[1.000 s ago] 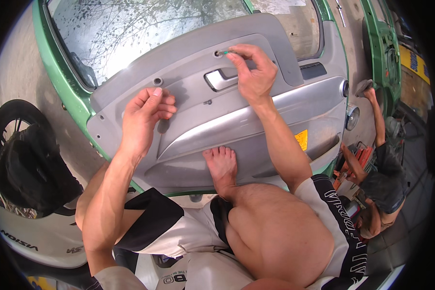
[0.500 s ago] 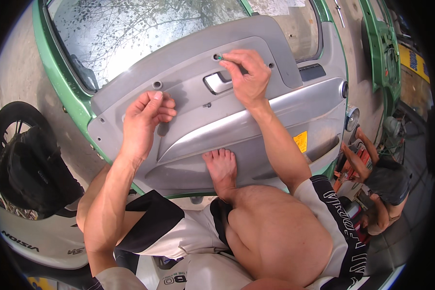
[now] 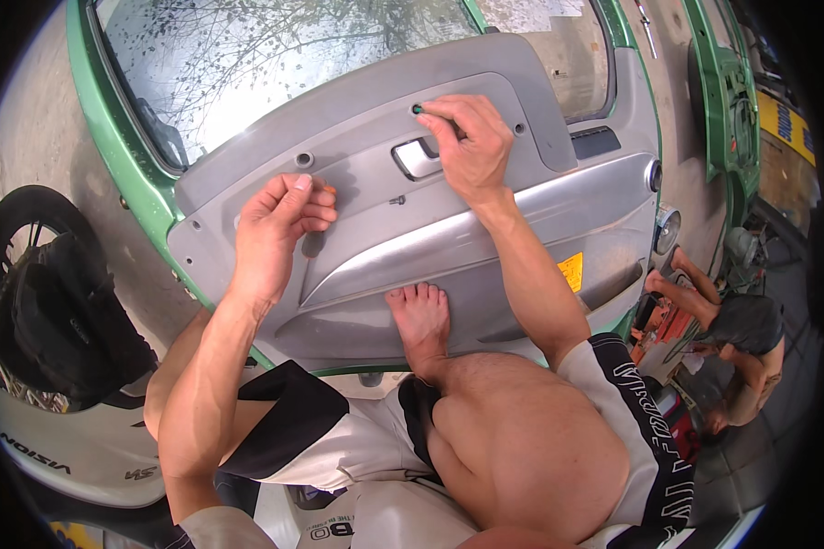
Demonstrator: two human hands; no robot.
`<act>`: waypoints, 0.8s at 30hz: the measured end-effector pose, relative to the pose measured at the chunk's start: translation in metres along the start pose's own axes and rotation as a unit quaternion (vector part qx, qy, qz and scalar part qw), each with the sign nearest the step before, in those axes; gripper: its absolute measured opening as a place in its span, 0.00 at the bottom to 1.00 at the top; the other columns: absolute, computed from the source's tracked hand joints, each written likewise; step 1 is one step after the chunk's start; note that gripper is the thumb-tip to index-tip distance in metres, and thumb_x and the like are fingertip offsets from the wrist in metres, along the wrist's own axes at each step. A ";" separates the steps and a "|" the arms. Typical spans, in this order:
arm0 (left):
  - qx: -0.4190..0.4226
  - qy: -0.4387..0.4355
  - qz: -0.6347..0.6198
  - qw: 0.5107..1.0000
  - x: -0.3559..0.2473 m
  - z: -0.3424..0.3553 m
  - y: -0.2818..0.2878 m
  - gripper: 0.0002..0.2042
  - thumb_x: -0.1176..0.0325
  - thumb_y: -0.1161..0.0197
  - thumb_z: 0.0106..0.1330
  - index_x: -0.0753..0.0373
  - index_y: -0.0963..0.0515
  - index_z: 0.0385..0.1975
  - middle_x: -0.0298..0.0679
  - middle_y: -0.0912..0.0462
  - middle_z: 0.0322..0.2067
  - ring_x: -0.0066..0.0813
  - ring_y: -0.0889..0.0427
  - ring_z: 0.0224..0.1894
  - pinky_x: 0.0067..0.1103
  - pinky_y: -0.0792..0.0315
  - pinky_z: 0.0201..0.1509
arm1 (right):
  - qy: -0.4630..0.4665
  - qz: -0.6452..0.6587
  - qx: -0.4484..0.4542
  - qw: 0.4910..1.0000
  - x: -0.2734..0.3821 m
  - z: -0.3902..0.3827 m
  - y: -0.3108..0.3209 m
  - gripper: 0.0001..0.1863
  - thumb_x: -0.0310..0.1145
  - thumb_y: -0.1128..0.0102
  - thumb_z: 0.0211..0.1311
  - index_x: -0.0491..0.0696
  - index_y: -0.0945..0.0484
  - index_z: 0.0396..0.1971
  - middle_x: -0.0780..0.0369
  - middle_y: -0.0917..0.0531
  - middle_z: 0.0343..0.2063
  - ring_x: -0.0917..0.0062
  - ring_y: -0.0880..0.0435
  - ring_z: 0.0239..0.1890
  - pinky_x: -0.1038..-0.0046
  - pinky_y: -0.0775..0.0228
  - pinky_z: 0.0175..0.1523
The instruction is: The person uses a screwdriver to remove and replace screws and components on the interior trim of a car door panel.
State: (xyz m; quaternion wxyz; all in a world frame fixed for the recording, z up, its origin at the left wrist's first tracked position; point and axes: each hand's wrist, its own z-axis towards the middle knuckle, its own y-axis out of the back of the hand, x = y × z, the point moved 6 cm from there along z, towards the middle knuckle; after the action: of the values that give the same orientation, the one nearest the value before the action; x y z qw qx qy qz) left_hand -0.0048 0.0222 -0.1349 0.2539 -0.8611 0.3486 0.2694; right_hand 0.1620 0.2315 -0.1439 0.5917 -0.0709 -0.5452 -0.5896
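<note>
A grey door panel [image 3: 366,247] lies flat on a green car door [image 3: 110,137]. At its upper part, my right hand [image 3: 476,142] pinches a small green piece [image 3: 417,109] between thumb and fingertips, right at a round hole in the panel. Whether it is a clip or a screw cannot be made out. My left hand [image 3: 284,201] hovers over the panel's left part, thumb pressed to curled fingers, just below another round hole [image 3: 305,159]; anything inside it is hidden. Between the hands lie a small dark screw [image 3: 397,199] and the silver inner door handle [image 3: 418,158].
My bare foot [image 3: 421,311] rests on the panel's lower part, near a yellow sticker [image 3: 570,272]. A motorbike wheel [image 3: 27,224] and black bag [image 3: 73,329] stand left. Another person [image 3: 746,329] crouches at right, below a second green door [image 3: 728,101].
My right hand still holds the green piece at the hole, with its fingertips barely shifted. The left hand keeps its pose. At the right, the other person's arms and body have moved.
</note>
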 end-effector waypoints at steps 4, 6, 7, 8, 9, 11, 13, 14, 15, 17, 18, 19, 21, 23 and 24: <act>0.002 0.001 -0.001 1.000 0.000 0.000 0.001 0.13 0.60 0.42 0.81 0.65 0.20 0.46 0.42 0.13 0.41 0.26 0.14 0.40 0.23 0.21 0.50 | -0.002 -0.004 -0.001 1.000 -0.001 0.001 -0.001 0.08 0.22 0.22 0.51 0.49 0.11 0.32 0.63 0.10 0.32 0.67 0.14 0.34 0.68 0.22 0.37; 0.001 0.001 -0.001 1.000 0.001 0.000 0.001 0.13 0.60 0.42 0.81 0.65 0.20 0.46 0.42 0.13 0.41 0.26 0.14 0.40 0.23 0.21 0.50 | -0.005 -0.004 -0.001 1.000 0.000 0.001 -0.001 0.08 0.23 0.22 0.51 0.49 0.11 0.31 0.63 0.10 0.32 0.67 0.14 0.34 0.68 0.22 0.37; 0.001 0.002 -0.001 1.000 0.001 0.001 0.001 0.13 0.60 0.42 0.81 0.65 0.20 0.46 0.42 0.13 0.41 0.26 0.14 0.40 0.23 0.21 0.50 | -0.008 -0.003 0.000 1.000 0.000 0.001 0.000 0.08 0.23 0.23 0.52 0.49 0.11 0.31 0.64 0.10 0.32 0.67 0.14 0.34 0.68 0.22 0.37; 0.001 0.002 -0.002 1.000 0.001 0.001 0.001 0.13 0.60 0.42 0.81 0.65 0.20 0.46 0.42 0.13 0.41 0.26 0.14 0.40 0.23 0.21 0.50 | -0.008 -0.003 0.000 1.000 0.000 0.001 0.000 0.08 0.23 0.23 0.52 0.49 0.11 0.31 0.64 0.10 0.32 0.67 0.14 0.34 0.68 0.22 0.37; 0.002 0.001 -0.002 1.000 0.001 0.001 0.001 0.13 0.60 0.42 0.81 0.65 0.20 0.46 0.42 0.13 0.41 0.26 0.14 0.40 0.23 0.21 0.50 | -0.011 -0.003 -0.001 1.000 0.000 0.001 0.000 0.08 0.23 0.23 0.52 0.48 0.11 0.31 0.64 0.10 0.32 0.67 0.14 0.34 0.68 0.22 0.37; 0.002 0.000 -0.002 1.000 0.001 0.001 0.000 0.13 0.60 0.42 0.81 0.65 0.20 0.46 0.42 0.12 0.41 0.27 0.14 0.40 0.23 0.21 0.50 | -0.014 -0.002 -0.001 1.000 0.000 0.001 0.001 0.07 0.23 0.23 0.52 0.48 0.11 0.31 0.64 0.10 0.31 0.67 0.14 0.33 0.68 0.22 0.37; 0.002 0.000 -0.002 1.000 0.001 0.000 0.001 0.13 0.60 0.42 0.81 0.65 0.20 0.46 0.42 0.12 0.42 0.27 0.14 0.40 0.24 0.21 0.50 | -0.018 0.002 -0.003 1.000 0.000 0.000 0.001 0.07 0.23 0.23 0.52 0.48 0.11 0.31 0.64 0.10 0.31 0.67 0.14 0.33 0.68 0.23 0.37; 0.002 -0.001 -0.002 1.000 0.001 0.000 0.001 0.13 0.60 0.42 0.81 0.65 0.20 0.46 0.42 0.12 0.42 0.27 0.14 0.40 0.24 0.21 0.50 | -0.017 0.003 -0.003 1.000 0.000 0.001 0.001 0.07 0.23 0.23 0.52 0.48 0.11 0.31 0.64 0.10 0.31 0.67 0.14 0.33 0.68 0.23 0.37; 0.001 0.001 -0.003 1.000 0.001 0.000 0.001 0.13 0.60 0.42 0.81 0.65 0.20 0.46 0.42 0.13 0.42 0.27 0.14 0.40 0.24 0.21 0.50 | -0.021 0.003 -0.003 1.000 0.000 0.001 0.002 0.08 0.23 0.23 0.52 0.48 0.11 0.32 0.63 0.10 0.32 0.67 0.14 0.33 0.68 0.22 0.38; 0.001 0.002 -0.003 1.000 0.001 0.001 0.001 0.13 0.59 0.42 0.81 0.65 0.20 0.46 0.42 0.13 0.41 0.27 0.14 0.40 0.24 0.21 0.50 | -0.024 0.004 -0.002 1.000 0.001 0.001 0.002 0.08 0.22 0.23 0.52 0.48 0.11 0.32 0.63 0.10 0.32 0.67 0.14 0.34 0.68 0.22 0.38; 0.000 0.001 -0.003 1.000 0.001 0.001 0.001 0.14 0.59 0.42 0.81 0.65 0.20 0.46 0.42 0.13 0.41 0.27 0.14 0.40 0.24 0.21 0.50 | -0.030 0.005 -0.003 1.000 0.001 0.001 0.002 0.08 0.22 0.23 0.52 0.49 0.11 0.32 0.63 0.10 0.32 0.67 0.14 0.34 0.68 0.22 0.38; 0.000 0.001 -0.002 1.000 0.001 0.001 0.001 0.14 0.59 0.42 0.81 0.65 0.20 0.46 0.42 0.13 0.41 0.27 0.14 0.40 0.24 0.21 0.50 | -0.036 0.005 -0.003 0.999 0.000 0.001 0.002 0.08 0.22 0.23 0.52 0.49 0.11 0.32 0.63 0.10 0.32 0.67 0.14 0.34 0.68 0.22 0.38; 0.000 0.002 -0.002 1.000 0.001 0.001 0.001 0.14 0.59 0.42 0.81 0.66 0.20 0.46 0.42 0.13 0.41 0.27 0.14 0.40 0.24 0.21 0.50 | -0.033 0.003 -0.003 0.999 0.000 0.001 0.003 0.08 0.22 0.23 0.52 0.49 0.11 0.32 0.63 0.10 0.32 0.67 0.14 0.34 0.68 0.22 0.38; 0.000 0.004 -0.002 1.000 0.001 0.001 0.001 0.14 0.59 0.42 0.81 0.66 0.20 0.46 0.42 0.13 0.41 0.27 0.14 0.40 0.24 0.21 0.50 | -0.031 0.000 -0.004 1.000 0.000 0.001 0.004 0.08 0.22 0.23 0.52 0.48 0.11 0.32 0.63 0.10 0.32 0.67 0.14 0.34 0.68 0.22 0.38; 0.000 0.003 -0.002 1.000 0.001 0.001 0.001 0.14 0.59 0.42 0.81 0.66 0.20 0.46 0.42 0.13 0.41 0.27 0.14 0.40 0.24 0.21 0.50 | -0.032 0.004 -0.004 0.999 0.000 0.000 0.004 0.08 0.23 0.23 0.52 0.48 0.11 0.32 0.63 0.10 0.32 0.67 0.14 0.34 0.68 0.22 0.38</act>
State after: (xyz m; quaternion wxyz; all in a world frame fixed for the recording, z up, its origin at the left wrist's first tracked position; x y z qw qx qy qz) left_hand -0.0057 0.0216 -0.1361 0.2535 -0.8627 0.3476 0.2659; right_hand 0.1646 0.2331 -0.1419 0.5758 -0.0944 -0.5610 -0.5873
